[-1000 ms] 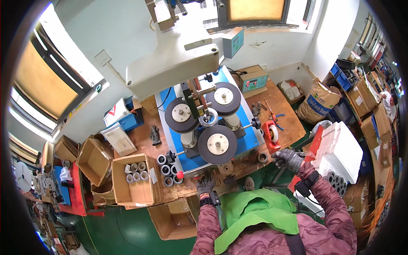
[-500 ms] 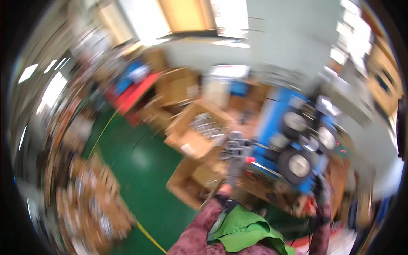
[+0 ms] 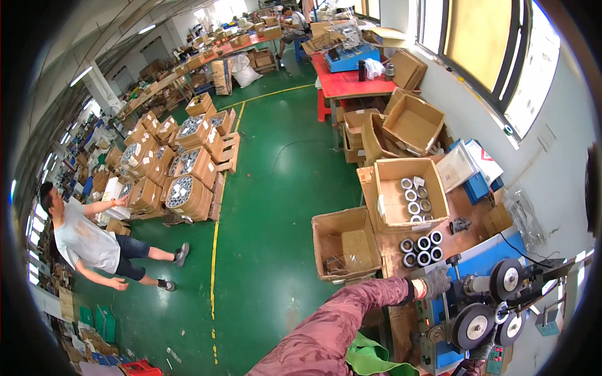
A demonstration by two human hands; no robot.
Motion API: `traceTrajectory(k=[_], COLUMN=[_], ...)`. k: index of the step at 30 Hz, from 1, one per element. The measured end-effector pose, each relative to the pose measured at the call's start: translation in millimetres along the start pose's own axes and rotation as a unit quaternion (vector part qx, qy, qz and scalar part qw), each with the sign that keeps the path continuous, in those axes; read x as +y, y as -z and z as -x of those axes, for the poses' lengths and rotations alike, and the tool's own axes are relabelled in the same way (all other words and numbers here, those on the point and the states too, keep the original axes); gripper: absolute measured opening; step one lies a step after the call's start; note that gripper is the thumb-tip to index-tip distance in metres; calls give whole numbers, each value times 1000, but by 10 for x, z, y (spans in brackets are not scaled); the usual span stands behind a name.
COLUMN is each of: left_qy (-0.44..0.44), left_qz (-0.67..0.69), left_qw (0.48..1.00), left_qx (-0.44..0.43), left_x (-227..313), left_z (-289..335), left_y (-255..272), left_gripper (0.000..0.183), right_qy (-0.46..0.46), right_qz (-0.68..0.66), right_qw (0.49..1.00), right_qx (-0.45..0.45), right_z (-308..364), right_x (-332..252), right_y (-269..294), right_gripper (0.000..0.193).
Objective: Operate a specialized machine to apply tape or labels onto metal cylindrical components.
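Note:
My left hand [image 3: 437, 281], in a grey glove, is at the near left end of a blue machine [image 3: 505, 252] with black wheels [image 3: 473, 326]. Its fingers blur into the grey parts there, so their closure is unclear. Just beyond that hand stands a group of dark metal rings [image 3: 422, 249] with pale rims. My right hand [image 3: 483, 349], also gloved, is low beside the wheels, its fingers partly hidden. A pale ring [image 3: 500, 312] sits between the wheels near it; whether my hand touches it I cannot tell.
A carton of rings [image 3: 411, 194] stands behind the group, with an open carton [image 3: 346, 244] to its left. A grey crumpled glove [image 3: 460, 224] lies on the bench. Across the green floor, a person [image 3: 94, 238] stands by stacked cartons [image 3: 188, 163] beyond a yellow line.
The view has swung left, bringing the aisle and the person into sight. My left hand has moved from beside the rings to the machine's edge. Motion blur has mostly cleared.

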State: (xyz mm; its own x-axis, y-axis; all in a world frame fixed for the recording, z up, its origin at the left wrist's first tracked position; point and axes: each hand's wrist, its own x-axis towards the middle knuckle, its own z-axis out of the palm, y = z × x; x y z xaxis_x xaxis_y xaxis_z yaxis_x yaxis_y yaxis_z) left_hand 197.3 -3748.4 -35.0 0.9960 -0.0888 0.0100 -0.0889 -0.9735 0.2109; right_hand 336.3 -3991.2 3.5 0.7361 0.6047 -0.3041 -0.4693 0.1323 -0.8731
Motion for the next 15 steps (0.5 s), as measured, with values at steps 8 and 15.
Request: traceTrajectory(k=[8,15], left_qy=[-108,-93], left_qz=[-29,316], left_qw=[985,870], left_qx=[-130,-366], left_x=[-228,-430], left_z=[-540,322], left_y=[140,-799], left_gripper=[16,22], right_qy=[125,-21], right_qz=[46,-103], right_qw=[979,963], right_qx=[154,249], right_z=[272,290], right_x=[199,6], right_y=[871,202], right_gripper=[40,33])
